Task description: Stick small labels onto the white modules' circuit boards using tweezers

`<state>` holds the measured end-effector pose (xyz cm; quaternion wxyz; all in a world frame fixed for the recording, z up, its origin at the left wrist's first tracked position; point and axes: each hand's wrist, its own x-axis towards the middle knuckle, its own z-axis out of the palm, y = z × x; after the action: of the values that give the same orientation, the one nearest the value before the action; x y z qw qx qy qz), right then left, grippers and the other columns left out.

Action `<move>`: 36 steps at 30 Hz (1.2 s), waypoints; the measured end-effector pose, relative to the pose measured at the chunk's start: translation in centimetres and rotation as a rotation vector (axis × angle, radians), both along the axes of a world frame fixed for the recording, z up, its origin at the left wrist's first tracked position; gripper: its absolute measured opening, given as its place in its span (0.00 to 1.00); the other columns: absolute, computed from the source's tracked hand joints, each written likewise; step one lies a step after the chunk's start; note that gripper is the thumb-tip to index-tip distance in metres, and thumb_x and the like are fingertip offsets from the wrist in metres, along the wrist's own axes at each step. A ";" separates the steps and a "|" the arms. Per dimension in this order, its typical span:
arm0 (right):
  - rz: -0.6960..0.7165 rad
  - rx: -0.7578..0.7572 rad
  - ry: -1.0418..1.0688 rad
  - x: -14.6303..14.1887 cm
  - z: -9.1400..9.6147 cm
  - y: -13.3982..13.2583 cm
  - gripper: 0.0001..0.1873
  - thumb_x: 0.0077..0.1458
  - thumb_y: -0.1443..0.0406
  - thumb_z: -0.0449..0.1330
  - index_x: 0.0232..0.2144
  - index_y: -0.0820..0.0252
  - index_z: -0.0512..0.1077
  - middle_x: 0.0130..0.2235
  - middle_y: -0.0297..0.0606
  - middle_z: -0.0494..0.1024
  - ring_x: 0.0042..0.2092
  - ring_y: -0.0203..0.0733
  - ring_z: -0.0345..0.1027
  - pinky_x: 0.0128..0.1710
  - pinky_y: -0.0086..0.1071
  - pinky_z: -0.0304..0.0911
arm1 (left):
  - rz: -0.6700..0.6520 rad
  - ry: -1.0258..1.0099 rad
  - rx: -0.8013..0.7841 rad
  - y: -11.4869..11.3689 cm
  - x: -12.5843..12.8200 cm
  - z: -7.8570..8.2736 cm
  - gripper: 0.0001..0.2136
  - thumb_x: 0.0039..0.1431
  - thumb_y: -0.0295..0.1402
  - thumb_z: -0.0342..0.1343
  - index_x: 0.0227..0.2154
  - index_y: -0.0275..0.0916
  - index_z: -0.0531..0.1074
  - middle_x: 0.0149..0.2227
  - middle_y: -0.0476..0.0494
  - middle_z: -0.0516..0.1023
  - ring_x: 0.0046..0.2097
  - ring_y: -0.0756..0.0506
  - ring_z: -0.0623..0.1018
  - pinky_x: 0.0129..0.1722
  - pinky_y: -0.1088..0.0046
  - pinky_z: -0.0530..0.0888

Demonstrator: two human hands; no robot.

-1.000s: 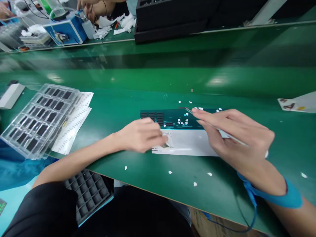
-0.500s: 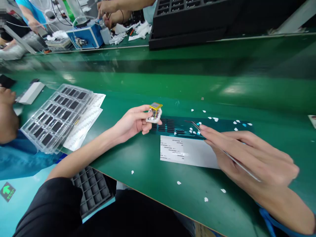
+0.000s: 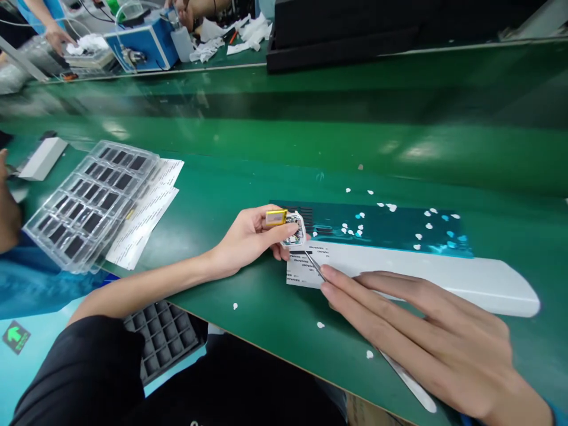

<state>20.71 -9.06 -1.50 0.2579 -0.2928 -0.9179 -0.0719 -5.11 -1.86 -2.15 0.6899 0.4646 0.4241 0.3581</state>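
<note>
My left hand (image 3: 251, 236) is closed around the edge of a small white device housing (image 3: 303, 223) with an exposed circuit board. A yellow-wrapped battery (image 3: 276, 217) sticks out of the housing's left side. My right hand (image 3: 426, 337) pinches metal tweezers (image 3: 316, 266), whose tips point at the housing's lower edge. A thin black strip (image 3: 301, 252) lies at the tips, over the printed white sheet (image 3: 296, 273). Behind the housing, several black strips (image 3: 302, 211) sit on a blue-green film (image 3: 390, 234).
Small white stickers (image 3: 391, 207) are scattered over film and bench. At left, a clear tray (image 3: 91, 204) of dark pieces rests on printed sheets (image 3: 144, 228). Beyond the bench stand a blue box (image 3: 142, 46) and a black crate (image 3: 337, 35). Co-workers' arms show at left and behind.
My right hand has brought the tweezers left and down from the film to the housing, a black strip at the tips. My left hand has moved slightly right and down, turning the housing.
</note>
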 end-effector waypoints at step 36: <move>0.057 -0.162 0.172 -1.7 0.0 1.3 0.15 0.68 0.77 0.64 0.54 0.62 0.75 0.47 0.35 0.88 0.46 0.41 0.82 0.42 0.36 0.82 | -0.032 0.178 0.163 -1.8 1.1 -0.6 0.16 0.60 0.35 0.64 0.46 0.28 0.81 0.23 0.52 0.71 0.20 0.55 0.68 0.18 0.79 0.65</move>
<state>18.96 -7.77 -1.50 0.3131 -0.2918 -0.9031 0.0351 -4.01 -3.63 -2.76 0.6151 0.5560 0.4456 0.3377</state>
